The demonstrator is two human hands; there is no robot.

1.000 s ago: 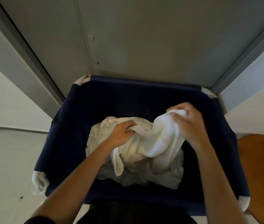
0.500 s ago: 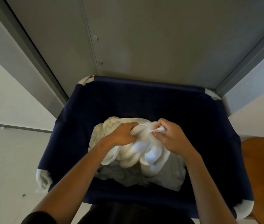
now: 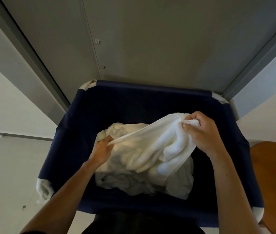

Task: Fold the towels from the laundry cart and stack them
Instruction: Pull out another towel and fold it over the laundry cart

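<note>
A navy fabric laundry cart [image 3: 69, 135] fills the middle of the head view. Inside it lies a pile of white towels [image 3: 133, 181]. One white towel [image 3: 152, 142] is stretched above the pile between both hands. My left hand [image 3: 101, 149] grips its edge at the left, low in the cart. My right hand [image 3: 203, 132] pinches a bunched corner at the upper right, higher than the left. The rest of this towel hangs in folds onto the pile.
A grey metal door or panel [image 3: 150, 48] stands right behind the cart. Pale walls flank it on both sides. A round wooden surface [image 3: 275, 179] sits at the right edge, beside the cart. White padded corners [image 3: 43, 190] show at the cart's rim.
The hands were together over the pile half a second ago. Now they have drawn apart, right hand up and to the right, left hand to the left, stretching the towel's edge taut.
</note>
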